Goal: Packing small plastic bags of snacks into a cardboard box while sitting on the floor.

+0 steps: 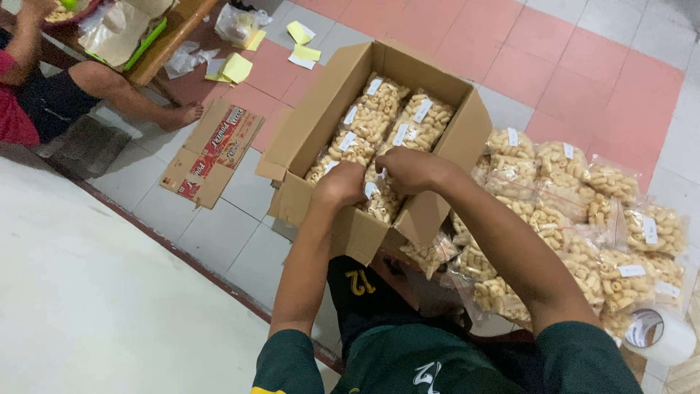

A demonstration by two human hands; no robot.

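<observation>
An open cardboard box [313,120] stands on the tiled floor in front of me, filled with clear bags of pale puffed snacks [397,117], each with a small white label. My left hand [343,184] and my right hand [410,169] are both inside the near end of the box, closed on one snack bag [375,203] that they press down among the others. Most of that bag is hidden by my hands.
A heap of more snack bags [576,211] lies on the floor to the right of the box. A white tape roll [660,334] sits at the lower right. A flattened carton [213,152] lies left of the box. Another person [44,80] sits at the upper left, beside yellow papers [237,67].
</observation>
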